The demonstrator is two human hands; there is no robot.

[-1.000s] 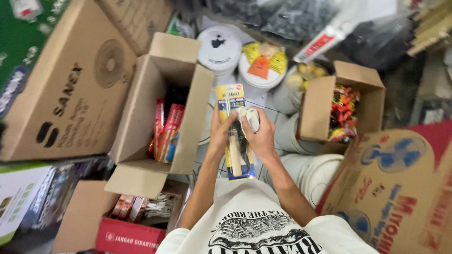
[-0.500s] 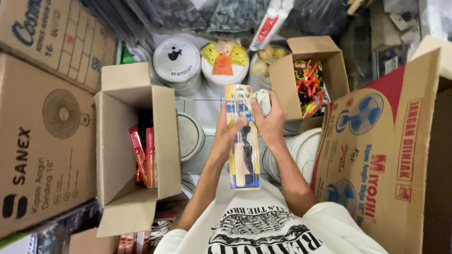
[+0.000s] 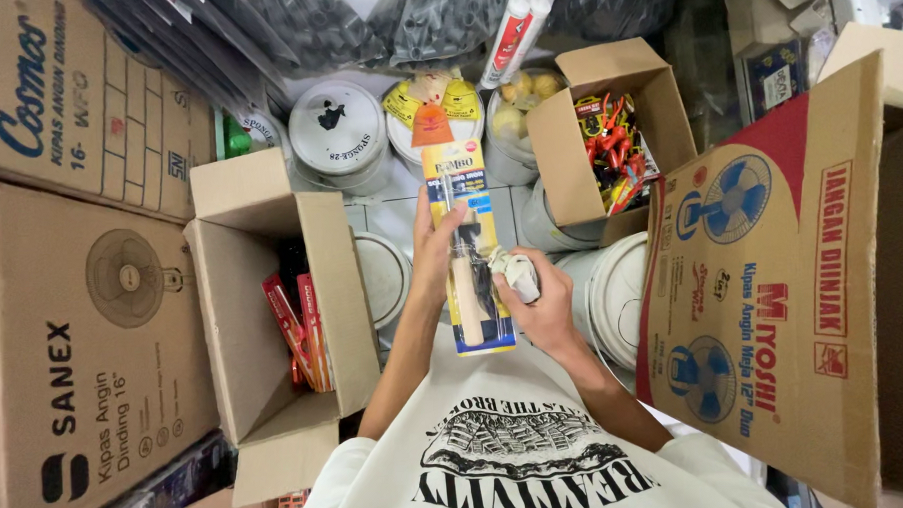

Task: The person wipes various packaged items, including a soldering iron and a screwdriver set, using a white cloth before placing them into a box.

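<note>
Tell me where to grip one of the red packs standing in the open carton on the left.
Pinch a red pack by its top edge, coming straight down through the open carton. The packs stand on edge against the right wall, so only their upper edges are exposed. I judge the left hand, which holds the carded tool pack, nearer.

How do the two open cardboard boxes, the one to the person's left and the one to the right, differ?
The left open box is larger and taller, with flat red packs standing along its right wall and much bare floor. The right open box is smaller and holds a jumbled heap of small red and yellow carded items. The left box lies beside the left hand, level with the held blister pack; the right box sits beyond it. Both are plain brown, flaps open.
</note>
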